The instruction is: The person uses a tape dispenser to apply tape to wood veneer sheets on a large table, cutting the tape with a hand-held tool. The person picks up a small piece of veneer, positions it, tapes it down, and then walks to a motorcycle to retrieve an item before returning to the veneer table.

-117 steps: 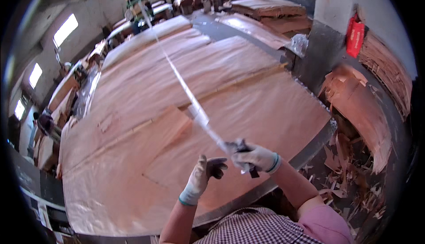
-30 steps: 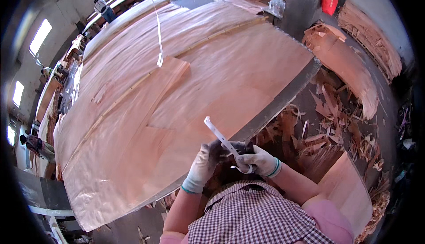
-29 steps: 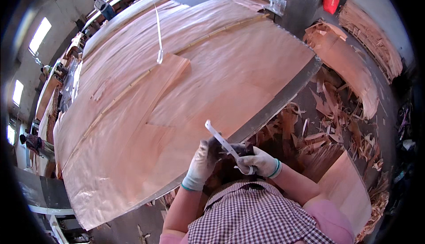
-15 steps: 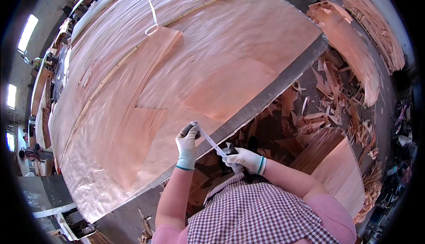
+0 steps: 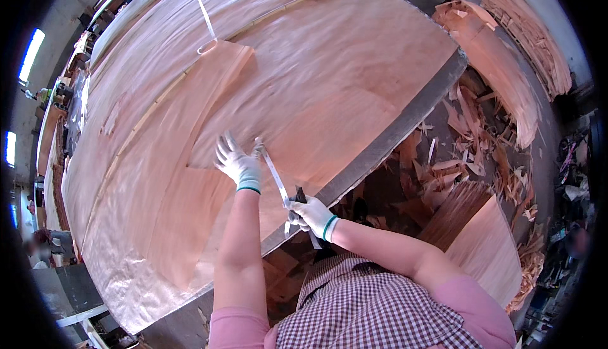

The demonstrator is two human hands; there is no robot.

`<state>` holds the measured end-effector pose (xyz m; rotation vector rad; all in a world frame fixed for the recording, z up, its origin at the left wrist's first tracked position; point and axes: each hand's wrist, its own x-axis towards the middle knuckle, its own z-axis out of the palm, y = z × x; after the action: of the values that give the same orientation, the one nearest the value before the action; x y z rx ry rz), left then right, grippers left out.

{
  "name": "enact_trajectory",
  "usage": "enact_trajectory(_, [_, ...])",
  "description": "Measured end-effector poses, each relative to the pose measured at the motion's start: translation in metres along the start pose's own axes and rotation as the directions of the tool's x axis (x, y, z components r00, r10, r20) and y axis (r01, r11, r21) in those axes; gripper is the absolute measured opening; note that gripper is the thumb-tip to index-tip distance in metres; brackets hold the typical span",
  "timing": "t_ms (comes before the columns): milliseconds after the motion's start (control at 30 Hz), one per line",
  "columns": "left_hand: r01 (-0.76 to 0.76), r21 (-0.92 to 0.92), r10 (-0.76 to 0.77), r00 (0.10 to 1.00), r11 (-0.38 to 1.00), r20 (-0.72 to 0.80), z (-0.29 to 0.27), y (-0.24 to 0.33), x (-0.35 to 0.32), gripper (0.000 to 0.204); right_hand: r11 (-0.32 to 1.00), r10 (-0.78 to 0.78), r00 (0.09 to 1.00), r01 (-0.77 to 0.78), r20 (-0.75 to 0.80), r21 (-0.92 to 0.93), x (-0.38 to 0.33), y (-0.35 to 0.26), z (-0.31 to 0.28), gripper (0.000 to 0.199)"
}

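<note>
Thin reddish wood veneer sheets [image 5: 354,51] cover the broad worktop in front of me. My left hand [image 5: 238,165], in a white glove, reaches over them with its fingers spread. The upper end of a narrow white tape strip [image 5: 276,175] sits at the tip of its thumb; I cannot tell if it sticks there. Closer to the worktop's front edge, my gloved right hand [image 5: 310,216] is closed on the strip's lower part. A dark object [image 5: 299,194] pokes up from that hand, its kind unclear. A smaller veneer piece [image 5: 215,89] lies over the sheet, left of centre.
A long thin light-coloured strip [image 5: 155,99] curves across the veneer. Another white tape [image 5: 204,13] runs from the far side to the smaller piece. Veneer scraps [image 5: 472,121] litter the floor at right, beside stacked veneer [image 5: 525,32]. A dark edge [image 5: 405,118] borders the worktop.
Both hands have moved forward and left over the veneer with the tape strip. My left fingers have gone from a pinch on the tape's end to spread.
</note>
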<state>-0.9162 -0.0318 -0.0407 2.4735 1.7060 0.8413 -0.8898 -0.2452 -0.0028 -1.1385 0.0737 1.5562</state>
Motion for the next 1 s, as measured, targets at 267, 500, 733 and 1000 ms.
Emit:
enact_trajectory(267, [-0.563,-0.017,0.531,0.768,0.826,0.358,-0.012,-0.028,-0.051,0.052,0.9,-0.219,0.976,0.202,0.001,-0.387,0.015,-0.004,-0.014,0.021])
enact_trajectory(500, [-0.505,0.025,0.436,0.768,0.863,0.468,-0.022,-0.015,-0.046,0.052,0.934,-0.289,0.921,0.211,-0.261,-0.288,0.001,0.015,-0.054,0.018])
enact_trajectory(733, [-0.706,-0.122,0.702,0.639,0.697,0.315,-0.037,0.011,-0.105,0.05,0.988,-0.156,0.952,0.148,-0.263,-0.051,0.006,0.03,-0.051,0.017])
enact_trajectory(1000, [-0.746,-0.116,0.73,0.586,0.655,0.351,-0.037,0.024,-0.111,0.051,0.4,-0.159,0.981,-0.042,-0.115,-0.916,-0.043,-0.037,-0.112,0.039])
